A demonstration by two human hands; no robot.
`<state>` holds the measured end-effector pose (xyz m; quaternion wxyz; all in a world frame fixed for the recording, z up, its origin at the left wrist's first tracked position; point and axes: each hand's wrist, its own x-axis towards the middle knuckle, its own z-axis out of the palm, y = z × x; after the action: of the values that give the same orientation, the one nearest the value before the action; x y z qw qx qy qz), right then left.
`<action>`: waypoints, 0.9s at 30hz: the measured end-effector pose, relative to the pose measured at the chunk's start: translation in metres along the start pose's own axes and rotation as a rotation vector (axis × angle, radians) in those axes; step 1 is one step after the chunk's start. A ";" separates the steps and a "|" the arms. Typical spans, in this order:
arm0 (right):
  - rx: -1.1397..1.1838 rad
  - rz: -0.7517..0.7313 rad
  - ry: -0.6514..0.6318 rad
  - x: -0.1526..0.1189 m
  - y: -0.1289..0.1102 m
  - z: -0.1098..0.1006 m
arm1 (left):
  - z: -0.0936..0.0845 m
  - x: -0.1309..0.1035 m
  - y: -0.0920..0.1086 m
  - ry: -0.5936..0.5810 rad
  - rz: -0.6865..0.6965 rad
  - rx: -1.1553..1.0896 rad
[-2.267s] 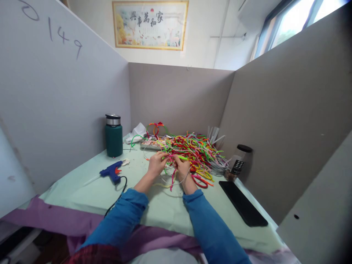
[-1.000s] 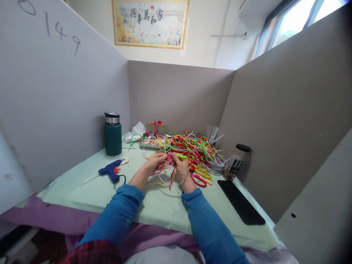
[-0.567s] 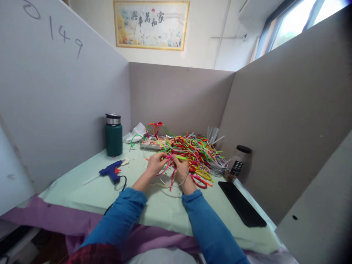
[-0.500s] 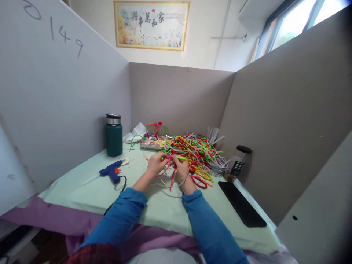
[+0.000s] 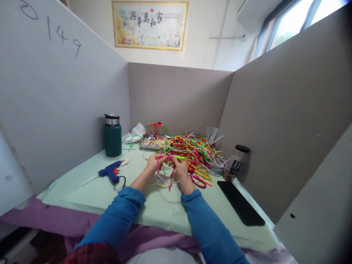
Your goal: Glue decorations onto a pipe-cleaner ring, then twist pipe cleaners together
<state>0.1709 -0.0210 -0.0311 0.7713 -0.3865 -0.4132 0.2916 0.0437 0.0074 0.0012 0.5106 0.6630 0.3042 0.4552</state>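
Note:
My left hand (image 5: 154, 163) is closed in a pinch on a pink pipe cleaner (image 5: 158, 165), one stretch of which curves down across its fingers. Close beside it, my right hand (image 5: 180, 169) grips a thin white hoop (image 5: 172, 182) at a part wrapped in pink and bright green pipe cleaner. The hoop's bare lower curve hangs between my wrists. Another pink end dangles near the right palm. My fingertips hide the spot where the pink strand meets the hoop.
Behind my hands lies a heap of colourful pipe cleaners (image 5: 196, 146), next to a metal tray (image 5: 148, 147) of small pieces. To the left are a blue glue gun (image 5: 111, 171) and a green bottle (image 5: 112, 139). On the right are a black phone-like slab (image 5: 240, 203) and a clear jar (image 5: 236, 163).
My left hand has shifted slightly left and turned. The pink strand that hung below the fingers now loops up over them. My right hand stays in nearly the same place on the hoop.

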 end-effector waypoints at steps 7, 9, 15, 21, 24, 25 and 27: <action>-0.017 -0.005 -0.012 0.000 0.003 -0.001 | -0.003 0.000 0.001 -0.059 -0.094 -0.094; -0.052 0.000 0.011 0.001 0.004 -0.003 | -0.003 0.001 0.000 -0.053 -0.096 -0.055; -0.091 -0.001 0.023 0.003 0.003 -0.005 | -0.003 0.002 0.001 -0.049 -0.115 0.048; -0.078 0.006 0.031 0.003 0.005 -0.005 | -0.005 0.003 0.010 -0.117 -0.219 -0.101; -0.134 0.009 0.042 0.005 0.009 -0.008 | -0.005 0.003 0.011 -0.147 -0.252 -0.078; -0.150 0.009 0.059 0.006 0.011 -0.009 | -0.005 0.003 0.011 -0.151 -0.245 -0.042; -0.169 0.010 0.100 0.008 0.013 -0.010 | -0.004 0.001 0.010 -0.154 -0.208 0.037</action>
<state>0.1822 -0.0115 -0.0423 0.7541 -0.4664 -0.3953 0.2399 0.0403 0.0072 0.0113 0.5644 0.6702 0.3395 0.3420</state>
